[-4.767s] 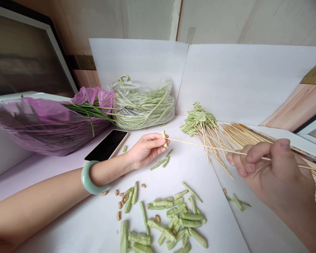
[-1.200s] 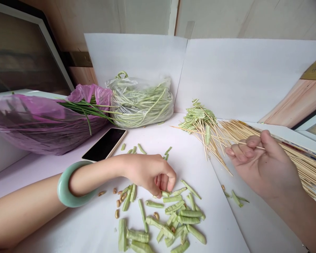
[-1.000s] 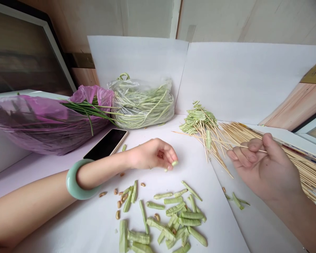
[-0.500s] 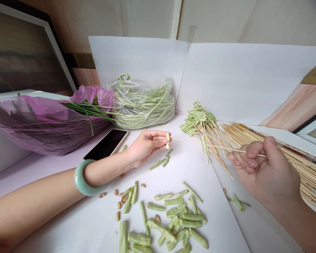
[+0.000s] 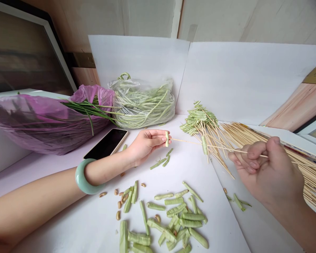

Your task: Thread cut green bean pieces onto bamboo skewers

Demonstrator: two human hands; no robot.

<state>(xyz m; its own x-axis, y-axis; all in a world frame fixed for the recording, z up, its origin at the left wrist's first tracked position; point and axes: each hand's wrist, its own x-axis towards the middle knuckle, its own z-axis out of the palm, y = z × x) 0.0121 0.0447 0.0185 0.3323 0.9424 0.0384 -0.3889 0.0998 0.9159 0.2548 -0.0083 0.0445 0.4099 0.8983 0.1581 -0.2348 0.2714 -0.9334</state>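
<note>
My left hand [image 5: 149, 146] pinches a short piece of green bean [image 5: 167, 139] upright between thumb and fingers. My right hand [image 5: 268, 170] grips a long bamboo skewer [image 5: 226, 148]. Its pointed tip stops just short of the held piece. One bean piece [image 5: 204, 145] sits threaded on the skewer's middle. Below my left hand lies a scattered heap of cut bean pieces [image 5: 176, 218], with loose pale beans [image 5: 118, 202] to its left. A jade bangle [image 5: 84, 177] circles my left wrist.
Finished skewers of beans [image 5: 198, 121] lie fanned at the back, beside a mass of bare skewers [image 5: 252, 137] on the right. A clear bag of long beans [image 5: 143, 105], a purple bag [image 5: 42, 123] and a phone [image 5: 106, 144] stand at the back left, on white paper [image 5: 221, 211].
My left hand went down to the heap, took a bean piece and rose back to the skewer tip. An earlier piece now sits further along the skewer.
</note>
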